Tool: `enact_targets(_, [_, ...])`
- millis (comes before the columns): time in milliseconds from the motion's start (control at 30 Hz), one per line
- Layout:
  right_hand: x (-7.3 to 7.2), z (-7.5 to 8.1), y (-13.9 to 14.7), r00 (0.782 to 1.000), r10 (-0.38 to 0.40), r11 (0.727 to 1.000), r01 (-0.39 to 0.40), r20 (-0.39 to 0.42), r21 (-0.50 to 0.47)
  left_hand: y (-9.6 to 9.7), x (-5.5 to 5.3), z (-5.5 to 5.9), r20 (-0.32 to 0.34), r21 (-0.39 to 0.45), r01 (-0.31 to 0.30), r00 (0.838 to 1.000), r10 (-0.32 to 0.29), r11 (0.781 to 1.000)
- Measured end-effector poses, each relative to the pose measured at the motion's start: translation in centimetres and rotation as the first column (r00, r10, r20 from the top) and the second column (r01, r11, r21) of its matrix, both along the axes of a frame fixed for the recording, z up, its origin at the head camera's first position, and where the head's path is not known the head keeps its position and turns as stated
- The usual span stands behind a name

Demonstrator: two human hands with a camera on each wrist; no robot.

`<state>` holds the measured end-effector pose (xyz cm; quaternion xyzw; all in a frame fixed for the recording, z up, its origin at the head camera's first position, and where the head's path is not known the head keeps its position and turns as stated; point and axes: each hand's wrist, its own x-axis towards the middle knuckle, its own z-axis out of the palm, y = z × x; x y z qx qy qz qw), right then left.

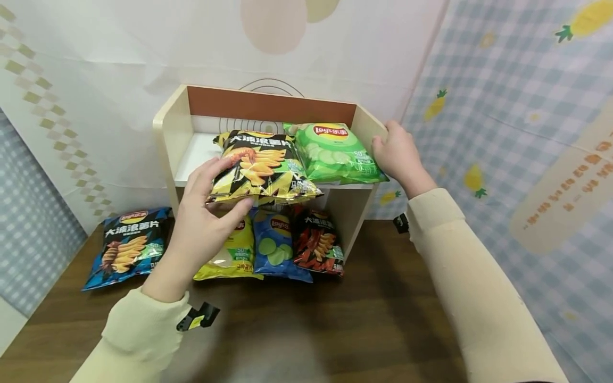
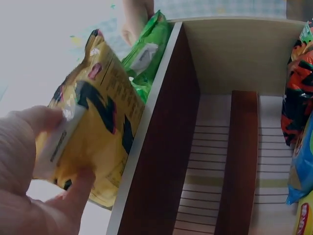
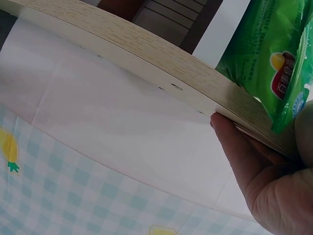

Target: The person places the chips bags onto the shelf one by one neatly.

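Note:
My left hand (image 1: 203, 207) holds a black-and-yellow chip bag (image 1: 261, 165) by its left side and lower edge, thumb below and fingers on its left. In the left wrist view the bag's gold back (image 2: 98, 127) faces me at the front edge of the upper shelf. A green chip bag (image 1: 332, 151) lies beside it on that shelf, against the right panel. My right hand (image 1: 397, 154) grips the shelf unit's right side panel (image 1: 366, 125). The right wrist view has its fingers along the outer face of the panel (image 3: 171, 73), close to the green bag (image 3: 269, 54).
Below, on the wooden table (image 1: 268, 330), stand a yellow bag (image 1: 234, 255), a blue bag (image 1: 275, 244) and a black-and-red bag (image 1: 318, 239). A dark blue bag (image 1: 129, 244) leans outside the unit at left. Patterned cloth (image 1: 479, 133) hangs close on the right.

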<state>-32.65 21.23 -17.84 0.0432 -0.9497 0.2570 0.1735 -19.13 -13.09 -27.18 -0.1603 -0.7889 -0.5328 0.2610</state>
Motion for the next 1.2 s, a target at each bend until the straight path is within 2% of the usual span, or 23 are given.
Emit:
enact_targets(100, [0.1, 0.0, 0.2, 1.000, -0.001, 1.000, 0.001, 0.006, -0.004, 0.4, -0.6, 0.1, -0.061, -0.033, -0.104, 0.993, 0.101, 0.994])
enact_targets(200, [0.1, -0.1, 0.3, 1.000, 0.004, 1.000, -0.004, 0.013, -0.013, 0.8, -1.4, 0.2, -0.137, -0.076, -0.215, 0.969, 0.204, 0.974])
enact_targets(333, [0.1, -0.1, 0.2, 1.000, 0.000, 1.000, 0.000, 0.009, -0.017, 1.2, -2.5, 0.4, -0.162, -0.137, -0.288, 0.950, 0.265, 0.948])
enact_targets(500, [0.0, -0.2, 0.0, 1.000, 0.008, 1.000, -0.008, 0.011, -0.017, 1.5, -3.5, 0.8, -0.140, -0.238, -0.303, 0.951, 0.276, 0.923])
enact_targets(633, [0.0, -0.2, -0.1, 1.000, 0.005, 1.000, -0.004, 0.012, -0.020, 1.7, -4.0, 1.4, -0.123, -0.323, -0.271, 0.962, 0.243, 0.907])
enact_targets(733, [0.1, -0.2, -0.2, 1.000, 0.005, 1.000, -0.005, 0.015, -0.031, 1.6, -4.2, 1.7, -0.133, -0.341, -0.273, 0.961, 0.241, 0.900])
enact_targets(833, [0.2, -0.3, -0.3, 1.000, 0.005, 0.999, -0.004, 0.018, -0.033, 1.1, -4.1, 1.5, -0.179, -0.298, -0.304, 0.949, 0.260, 0.905])
enact_targets(933, [0.3, -0.2, -0.3, 1.000, -0.002, 1.000, 0.002, 0.013, -0.019, 0.7, -3.9, 1.2, -0.268, -0.207, -0.334, 0.923, 0.274, 0.920])
enact_targets(1067, [0.4, -0.1, -0.2, 1.000, -0.013, 1.000, 0.013, 0.002, -0.009, 0.9, -3.9, 1.1, -0.383, -0.071, -0.316, 0.884, 0.267, 0.946])
enact_targets(1133, [0.5, 0.0, -0.3, 1.000, -0.012, 1.000, 0.012, -0.008, -0.009, 1.1, -4.1, 1.2, -0.405, -0.013, -0.288, 0.877, 0.258, 0.958])
enact_targets(1200, [0.4, -0.1, -0.7, 1.000, 0.001, 1.000, -0.001, -0.015, -0.013, 1.2, -4.4, 1.4, -0.402, 0.036, -0.268, 0.878, 0.260, 0.963])
